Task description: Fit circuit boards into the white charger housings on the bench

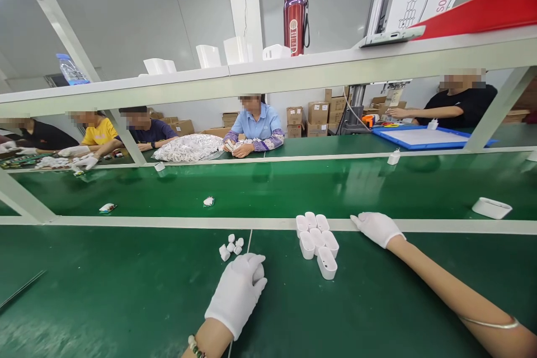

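My left hand [238, 294], in a white glove, is on the green table with its fingers curled in toward the thumb. Whatever they may hold is hidden. Just beyond it lies a loose group of several small white plastic pieces [225, 252]. To the right, several white oval plastic cups [326, 264] stand close together, with their open tops up. My right hand [376, 228], also gloved, lies on the pale rail right of the cups. Its fingers stretch out toward the left, with nothing visible in them.
Beyond the rail [168, 224] runs a green conveyor belt [268, 184] carrying scattered small parts and a white oval shell [491, 208]. A shelf [268, 75] with a red flask [294, 19] crosses above. Several people sit opposite, one by a white heap [188, 147]. A thin rod [22, 291] lies left.
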{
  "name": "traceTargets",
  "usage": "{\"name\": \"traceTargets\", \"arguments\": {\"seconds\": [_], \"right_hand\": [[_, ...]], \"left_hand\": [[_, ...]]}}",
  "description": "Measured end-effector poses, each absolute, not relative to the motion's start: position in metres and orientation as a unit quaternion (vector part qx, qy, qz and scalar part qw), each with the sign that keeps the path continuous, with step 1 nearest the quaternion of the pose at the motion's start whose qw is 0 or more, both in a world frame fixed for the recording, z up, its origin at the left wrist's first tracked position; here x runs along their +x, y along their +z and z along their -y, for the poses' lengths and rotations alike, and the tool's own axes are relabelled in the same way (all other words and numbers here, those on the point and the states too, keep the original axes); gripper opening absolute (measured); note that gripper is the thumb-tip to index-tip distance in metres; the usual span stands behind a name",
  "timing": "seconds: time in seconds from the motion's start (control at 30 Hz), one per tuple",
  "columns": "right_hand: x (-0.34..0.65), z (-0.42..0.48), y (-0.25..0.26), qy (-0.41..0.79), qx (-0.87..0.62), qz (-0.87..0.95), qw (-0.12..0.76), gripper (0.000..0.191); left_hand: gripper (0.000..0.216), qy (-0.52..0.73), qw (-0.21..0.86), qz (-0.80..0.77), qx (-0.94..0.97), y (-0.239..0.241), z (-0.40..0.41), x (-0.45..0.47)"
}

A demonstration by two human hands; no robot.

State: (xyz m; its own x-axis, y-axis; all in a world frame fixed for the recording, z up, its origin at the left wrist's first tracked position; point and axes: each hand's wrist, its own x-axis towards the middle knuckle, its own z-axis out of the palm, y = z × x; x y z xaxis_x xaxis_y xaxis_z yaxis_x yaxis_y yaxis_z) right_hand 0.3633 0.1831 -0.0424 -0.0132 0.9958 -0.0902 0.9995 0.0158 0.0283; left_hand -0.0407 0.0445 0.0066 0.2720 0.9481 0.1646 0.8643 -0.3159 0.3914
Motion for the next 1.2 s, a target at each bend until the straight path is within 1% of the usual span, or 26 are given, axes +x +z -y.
{"name": "traceTargets", "arguments": {"seconds": [0.13, 0.3, 0.53, 0.7, 0.9, 1.1, 1.2], "right_hand": [[0.365, -0.185, -0.045, -0.020, 0.699, -0.714, 0.038, 0.038], [0.366, -0.184, -0.045, -0.027, 0.700, -0.713, 0.032, 0.037], [0.365, -0.184, -0.043, -0.035, 0.705, -0.708, 0.029, 0.037], [0.364, -0.183, -0.041, -0.037, 0.704, -0.709, 0.032, 0.040], [0.361, -0.179, -0.036, -0.035, 0.699, -0.713, 0.037, 0.035], [0.359, -0.176, -0.032, -0.036, 0.703, -0.709, 0.040, 0.032], [0.359, -0.176, -0.032, -0.035, 0.701, -0.711, 0.041, 0.030]], "left_hand": [[0.031, 0.187, 0.111, -0.587, 0.780, 0.004, -0.046, -0.041], [0.034, 0.200, 0.108, -0.585, 0.779, 0.005, -0.046, -0.042], [0.031, 0.172, 0.132, -0.603, 0.768, 0.005, -0.046, -0.044], [0.028, 0.194, 0.114, -0.599, 0.769, 0.007, -0.044, -0.044], [0.037, 0.185, 0.098, -0.591, 0.779, 0.004, -0.044, -0.042], [0.029, 0.220, 0.068, -0.587, 0.776, 0.001, -0.046, -0.044], [0.028, 0.215, 0.064, -0.583, 0.781, 0.003, -0.046, -0.044]]}}
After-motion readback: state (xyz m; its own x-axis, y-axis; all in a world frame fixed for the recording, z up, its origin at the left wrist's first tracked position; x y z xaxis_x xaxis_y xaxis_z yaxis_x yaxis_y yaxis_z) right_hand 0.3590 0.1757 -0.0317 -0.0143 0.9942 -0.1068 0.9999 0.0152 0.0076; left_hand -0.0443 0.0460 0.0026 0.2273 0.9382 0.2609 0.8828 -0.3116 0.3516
